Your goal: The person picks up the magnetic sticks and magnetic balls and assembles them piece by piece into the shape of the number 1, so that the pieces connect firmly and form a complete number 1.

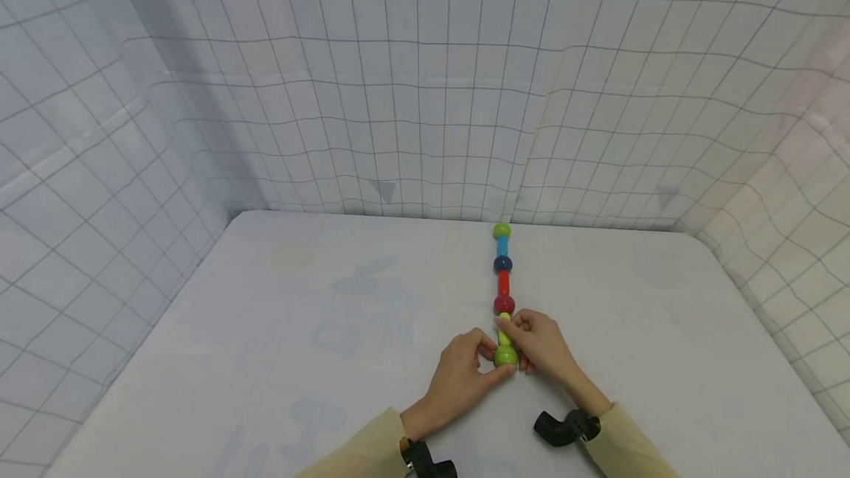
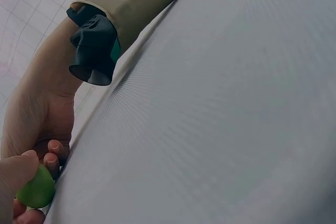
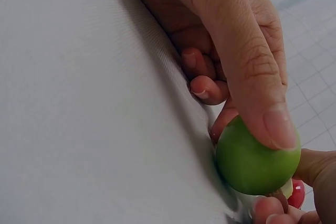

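A straight line of wooden balls and rods lies on the table in the head view. My left hand (image 1: 458, 371) pinches the near green ball (image 1: 505, 357) between thumb and fingers. Just beyond it, my right hand (image 1: 544, 345) holds the yellow-green rod (image 1: 505, 338), its thumb laid across the top. The rod's far end meets a red ball (image 1: 504, 305). In the right wrist view, the left thumb (image 3: 257, 87) presses on the green ball (image 3: 257, 156), and part of the right hand (image 3: 325, 187) shows at the edge. The left wrist view shows the same green ball (image 2: 38, 190) low down.
Farther along the line come a red rod (image 1: 503, 284), a dark blue ball (image 1: 502, 264), a light blue rod (image 1: 502, 246) and another green ball (image 1: 501, 230) near the table's far edge. Gridded white curtains (image 1: 398, 94) surround the white table (image 1: 265, 330).
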`<state>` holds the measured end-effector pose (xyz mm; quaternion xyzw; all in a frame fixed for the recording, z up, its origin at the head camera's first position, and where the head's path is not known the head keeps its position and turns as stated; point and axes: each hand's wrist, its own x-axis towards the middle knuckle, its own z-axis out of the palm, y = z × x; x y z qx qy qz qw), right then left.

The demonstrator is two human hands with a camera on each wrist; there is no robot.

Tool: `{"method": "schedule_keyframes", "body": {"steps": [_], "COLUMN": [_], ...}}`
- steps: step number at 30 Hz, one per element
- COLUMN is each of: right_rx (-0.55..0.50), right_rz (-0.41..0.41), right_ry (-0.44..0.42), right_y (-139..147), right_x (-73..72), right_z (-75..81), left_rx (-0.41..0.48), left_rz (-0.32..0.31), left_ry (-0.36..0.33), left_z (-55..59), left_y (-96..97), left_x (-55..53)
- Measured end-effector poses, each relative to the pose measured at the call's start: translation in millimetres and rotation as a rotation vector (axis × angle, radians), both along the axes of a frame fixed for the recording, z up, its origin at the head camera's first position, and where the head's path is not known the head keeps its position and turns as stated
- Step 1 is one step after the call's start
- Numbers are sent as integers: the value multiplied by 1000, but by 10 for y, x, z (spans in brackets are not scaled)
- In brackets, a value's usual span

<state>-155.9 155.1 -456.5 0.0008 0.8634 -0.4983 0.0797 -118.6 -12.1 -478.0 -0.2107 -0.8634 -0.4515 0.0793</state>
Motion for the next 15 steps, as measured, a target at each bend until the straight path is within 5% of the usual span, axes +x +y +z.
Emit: {"method": "schedule_keyframes", "body": {"steps": [15], "right_rx": [43], "right_rz": [-39], "right_ry": [60], "right_y": [-38], "right_x": [-12], "right_z": [-25], "left_rx": [13], "left_rz": [1], "left_ry": [-26], "left_z": [-10], "left_y": [-7], "left_x": [-14]}}
